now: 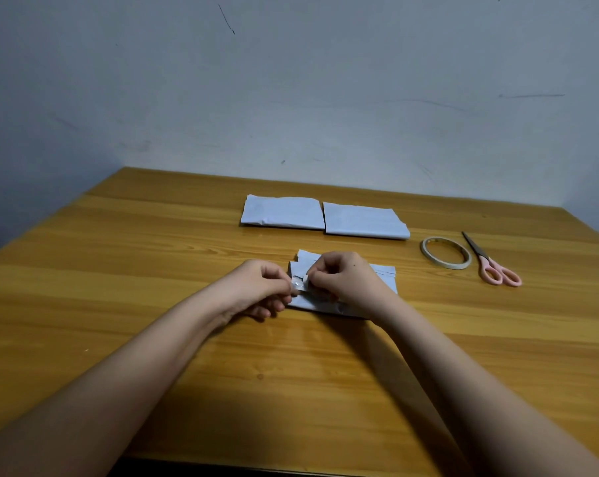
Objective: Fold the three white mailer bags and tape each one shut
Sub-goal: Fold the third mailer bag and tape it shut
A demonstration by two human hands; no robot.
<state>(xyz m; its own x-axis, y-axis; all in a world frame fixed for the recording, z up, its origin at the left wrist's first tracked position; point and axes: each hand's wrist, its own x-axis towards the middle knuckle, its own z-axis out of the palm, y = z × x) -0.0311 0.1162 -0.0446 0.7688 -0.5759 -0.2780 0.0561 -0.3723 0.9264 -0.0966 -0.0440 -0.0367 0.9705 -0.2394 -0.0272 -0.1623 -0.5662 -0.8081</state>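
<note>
Two folded white mailer bags lie side by side at the back of the wooden table, the left bag [282, 213] touching the right bag [365, 221]. A third folded white mailer bag [382, 275] lies in the middle of the table, mostly under my hands. My left hand [262, 287] and my right hand [346, 280] pinch a small clear piece of tape [300, 283] between their fingertips, just above the left part of that bag. A roll of tape [445, 257] lies flat to the right.
Pink-handled scissors [491, 261] lie just right of the tape roll, blades pointing away from me. The table [119, 270] ends at a grey wall behind and has a near edge below my forearms.
</note>
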